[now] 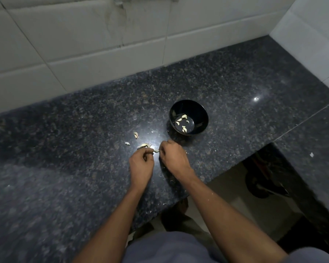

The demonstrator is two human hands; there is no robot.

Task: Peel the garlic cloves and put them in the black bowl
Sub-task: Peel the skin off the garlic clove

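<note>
A black bowl [188, 117] stands on the dark granite counter [84, 149] and holds several peeled garlic cloves [184, 122]. Just in front of it, my left hand [141, 165] and my right hand [174, 156] are close together with fingers curled. A small garlic clove [156, 151] shows between their fingertips, pinched from both sides. Unpeeled cloves and skins lie left of the hands: one clove [135, 135], another [127, 143], and a pale piece [143, 145] beside my left fingers.
A white tiled wall [84, 44] runs along the back and the right side. The counter has a cut-out at the front right, with the floor and a dark object [264, 179] below. Small skin flakes dot the counter near the bowl.
</note>
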